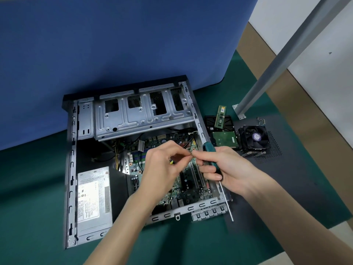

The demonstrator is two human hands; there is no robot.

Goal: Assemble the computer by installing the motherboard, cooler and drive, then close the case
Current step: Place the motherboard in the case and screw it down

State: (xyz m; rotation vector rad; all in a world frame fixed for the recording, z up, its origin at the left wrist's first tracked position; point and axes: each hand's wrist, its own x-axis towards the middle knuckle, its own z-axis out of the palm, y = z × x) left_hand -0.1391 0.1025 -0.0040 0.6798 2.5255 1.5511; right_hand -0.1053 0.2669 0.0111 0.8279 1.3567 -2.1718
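The case (71, 169) lies open on its side on the green surface (38, 188), bare grey metal with a black front edge. Inside it sits one motherboard (191, 186) in the right half: green, crowded with small parts, with two pale long slots showing between the hands. Also inside are one silver power supply (93, 199) at the near left corner and one perforated metal drive cage (141, 111) across the far end.

Both hands hover over the motherboard. The left hand (162, 165) pinches a small dark piece (191, 154) between thumb and forefinger – too small to name. The right hand (229, 169) meets it there with its fingertips while its other fingers curl round one screwdriver (209, 152), teal handle up, shaft slanting down past the case's near right corner.

Just outside the case's right wall lie one drive (225, 139), green board upward, one memory stick (220, 116) beyond it, and one black-fanned cooler (254, 138) – the last resting on a dark side panel (286, 169). A blue partition (114, 44) stands behind the case.
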